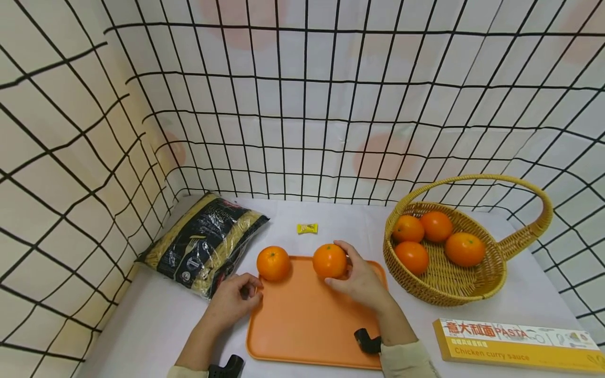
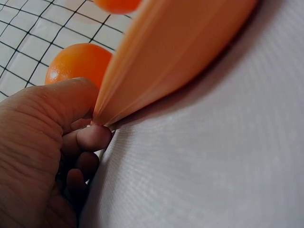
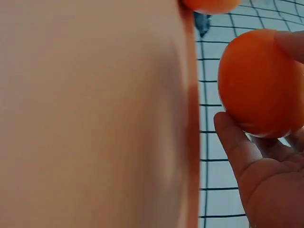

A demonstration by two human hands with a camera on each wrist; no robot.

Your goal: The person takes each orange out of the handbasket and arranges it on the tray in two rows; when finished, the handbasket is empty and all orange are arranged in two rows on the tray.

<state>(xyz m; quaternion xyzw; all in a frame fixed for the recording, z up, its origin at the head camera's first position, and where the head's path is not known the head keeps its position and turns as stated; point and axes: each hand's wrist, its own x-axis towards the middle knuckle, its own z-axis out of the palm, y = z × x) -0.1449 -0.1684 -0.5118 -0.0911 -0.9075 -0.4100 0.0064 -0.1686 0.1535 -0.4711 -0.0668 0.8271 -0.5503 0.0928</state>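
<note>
In the head view an orange plastic tray (image 1: 302,325) lies on the table. My left hand (image 1: 236,299) is at its left edge; in the left wrist view thumb and curled forefinger pinch the tray's rim (image 2: 107,102). One orange (image 1: 273,263) sits at the tray's far left corner, just beyond these fingers. With thumb and fingers spread around it, my right hand (image 1: 361,283) grips a second orange (image 1: 330,261) by the tray's far edge. That same held orange (image 3: 261,83) shows large in the right wrist view, beside the tray's rim.
At the right stands a wicker basket (image 1: 444,299) with a tall handle and several oranges inside. A yellow and white pasta box (image 1: 517,344) lies in front of it. A black bag of pasta (image 1: 203,244) is at the left, a small yellow wrapped sweet (image 1: 307,228) behind the tray. Black wire mesh encloses the table.
</note>
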